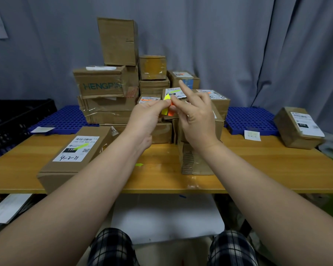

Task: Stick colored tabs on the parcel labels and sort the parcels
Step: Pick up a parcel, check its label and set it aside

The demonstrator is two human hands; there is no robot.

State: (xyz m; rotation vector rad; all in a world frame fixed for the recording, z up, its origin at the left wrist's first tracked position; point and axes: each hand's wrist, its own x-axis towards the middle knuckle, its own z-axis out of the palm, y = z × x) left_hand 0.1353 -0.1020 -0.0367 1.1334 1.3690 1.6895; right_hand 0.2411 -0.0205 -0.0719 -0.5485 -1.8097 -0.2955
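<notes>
left parcel (pixel 79 150): yellow tab already on label. pile (pixel 104 87): some labels tabbed, others unclear. left hand (pixel 148 116) pinches tabs (pixel 166 109), yellow and orange, above table centre. right hand (pixel 196 120) pinches same tabs, index raised. right parcel (pixel 298 127): no tab seen. judged roughly midway.

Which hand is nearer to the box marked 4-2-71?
Left. The left hand is raised just right of the box, holding the tabs. The right hand is further right, beyond the left hand.
</notes>
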